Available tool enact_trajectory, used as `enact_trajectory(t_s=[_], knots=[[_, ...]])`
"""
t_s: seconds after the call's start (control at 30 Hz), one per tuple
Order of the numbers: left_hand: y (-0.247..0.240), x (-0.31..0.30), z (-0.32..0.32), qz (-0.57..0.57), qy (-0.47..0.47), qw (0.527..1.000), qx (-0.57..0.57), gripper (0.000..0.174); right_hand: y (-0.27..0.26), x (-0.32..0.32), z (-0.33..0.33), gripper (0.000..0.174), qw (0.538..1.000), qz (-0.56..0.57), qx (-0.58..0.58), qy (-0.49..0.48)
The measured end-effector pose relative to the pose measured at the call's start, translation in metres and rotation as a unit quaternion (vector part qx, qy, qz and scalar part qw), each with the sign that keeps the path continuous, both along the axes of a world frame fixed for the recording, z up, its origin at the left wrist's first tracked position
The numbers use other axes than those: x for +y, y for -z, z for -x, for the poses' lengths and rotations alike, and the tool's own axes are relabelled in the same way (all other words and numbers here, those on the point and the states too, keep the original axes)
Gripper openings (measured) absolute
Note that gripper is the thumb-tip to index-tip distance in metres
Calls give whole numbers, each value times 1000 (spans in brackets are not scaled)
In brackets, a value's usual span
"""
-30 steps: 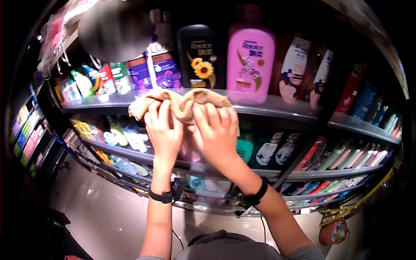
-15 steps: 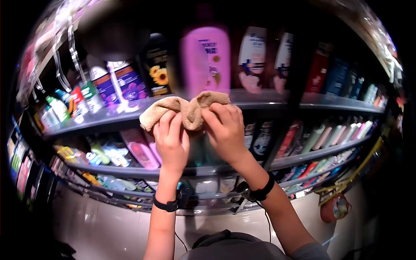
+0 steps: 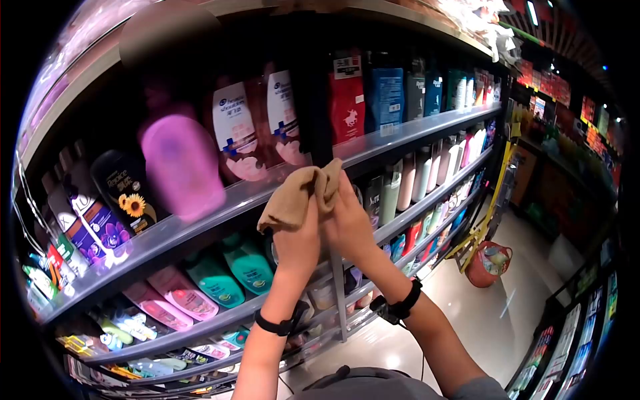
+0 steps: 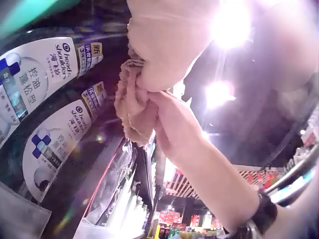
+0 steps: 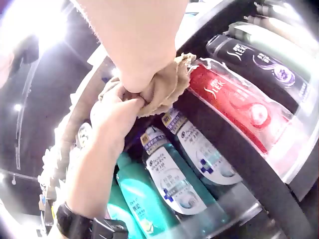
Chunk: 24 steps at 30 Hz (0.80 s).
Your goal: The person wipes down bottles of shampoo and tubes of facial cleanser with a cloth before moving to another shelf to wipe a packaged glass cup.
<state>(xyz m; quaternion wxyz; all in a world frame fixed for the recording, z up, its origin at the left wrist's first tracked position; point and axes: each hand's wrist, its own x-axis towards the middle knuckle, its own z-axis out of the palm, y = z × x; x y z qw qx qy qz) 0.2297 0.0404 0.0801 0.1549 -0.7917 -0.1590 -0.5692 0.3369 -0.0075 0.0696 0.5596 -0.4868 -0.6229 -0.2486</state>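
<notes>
Both hands hold a bunched tan cloth (image 3: pixel 293 200) at the front edge of the upper shelf (image 3: pixel 240 207). My left hand (image 3: pixel 297 240) grips its lower part, while my right hand (image 3: pixel 348 223) pinches its right end, the two hands close together. In the left wrist view the cloth (image 4: pixel 132 109) hangs in folds beside the fingers. From the right wrist, the cloth (image 5: pixel 167 87) shows just above the caps of white-labelled shampoo bottles (image 5: pixel 174 184). A red bottle (image 5: pixel 234 107) lies to its right in that view.
On the upper shelf stand a large pink bottle (image 3: pixel 183 167), a black bottle (image 3: pixel 127 193) and a red box (image 3: pixel 345 103). Green bottles (image 3: pixel 247 263) line the shelf below. A yellow ladder (image 3: pixel 490 213) and a red basket (image 3: pixel 489 263) stand at the right.
The head view has turned right, with the shelves now slanting. Both hands and the cloth have moved right along the shelf edge, from below the pink bottle to past the white-labelled bottles.
</notes>
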Motion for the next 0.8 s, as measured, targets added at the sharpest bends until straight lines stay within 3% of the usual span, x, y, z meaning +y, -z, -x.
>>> enact_trajectory(t_s=[0.1,0.17,0.27,0.37,0.4,0.43,0.5,0.57,0.6,0.63,0.67,0.7,0.77,0.8], knots=[[-5,2,10,-32,-10,999,3,46,3,0,4,49,1000,16,9,-14],[-16,-4,15,11,-47,999,8,48,-14,5,8,51,991,-13,-84,106],[-24,-8,23,17,-95,995,34,45,-34,7,13,58,990,-21,-49,129],[-11,-7,33,-6,-140,987,75,46,-18,13,21,63,989,2,-24,149],[-8,-4,34,-49,-119,991,37,42,-5,16,24,65,988,23,16,151],[-7,-4,36,-44,-76,996,12,37,7,16,24,70,980,55,-30,188],[1,3,36,-44,-22,999,-12,34,20,18,30,69,991,27,33,127],[8,-2,34,-29,22,999,4,33,19,9,29,61,997,9,13,81],[9,-4,32,-24,64,998,16,33,13,-3,33,57,995,7,95,4],[14,-10,31,-24,70,997,21,33,20,-11,30,57,995,6,100,9],[25,-23,30,-33,101,994,10,31,32,-23,27,53,987,21,147,-58],[36,-35,29,-41,133,990,-2,30,45,-34,27,50,973,36,191,-124],[65,-52,24,-10,191,981,39,27,72,-54,40,40,849,12,444,-286],[72,-62,21,0,192,980,42,24,98,-62,39,39,853,62,457,-243]])
